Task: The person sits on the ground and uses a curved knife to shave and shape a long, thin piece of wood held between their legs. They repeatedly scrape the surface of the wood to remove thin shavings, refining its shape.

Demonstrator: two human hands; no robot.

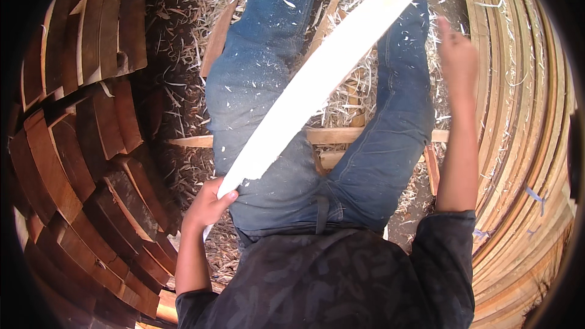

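A long, pale, bright strip of wood (323, 79) slants from near my left hip up across my left thigh toward my right foot. Its far end is broader and brownish. My left hand (211, 202) is closed round its narrow near end, thumb on top. Off to the right of the far end, my right hand (458, 58) is raised beside my right shin, fingers curled and partly blurred. Whatever it grips, if anything, I cannot make out. A faint blurred streak shows near the wood's far tip.
Stacked brown wood blocks (91, 146) rise on the left. Long pale boards (493, 116) are piled along the right side. Curled wood shavings (350, 106) cover the ground between and around my legs. A wooden crosspiece (335, 136) runs beneath my thighs.
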